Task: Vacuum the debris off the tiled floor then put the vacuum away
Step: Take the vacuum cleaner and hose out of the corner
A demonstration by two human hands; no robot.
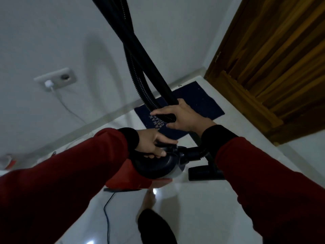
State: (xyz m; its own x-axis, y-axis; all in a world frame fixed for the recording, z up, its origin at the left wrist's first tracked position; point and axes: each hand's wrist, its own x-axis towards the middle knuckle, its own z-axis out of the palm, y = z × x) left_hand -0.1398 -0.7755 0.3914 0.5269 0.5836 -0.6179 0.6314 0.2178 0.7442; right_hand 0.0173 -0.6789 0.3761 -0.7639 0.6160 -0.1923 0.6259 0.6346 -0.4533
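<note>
A small canister vacuum (pixel 154 167), black on top with a red body, hangs above the white tiled floor (pixel 202 208). My left hand (pixel 154 147) grips its black top handle. My right hand (pixel 182 116) is closed around the black ribbed hose (pixel 139 73), which loops up out of the frame's top. The black floor nozzle (pixel 205 173) sits below my right wrist, joined to the vacuum by a short black tube. A thin black power cord (pixel 106 208) trails from the vacuum to the floor.
A dark blue doormat (pixel 198 101) lies by the wooden door (pixel 274 59) at right. A wall socket (pixel 56 79) with a white plug and cable is on the left wall. My foot and dark trouser leg (pixel 153 224) show below.
</note>
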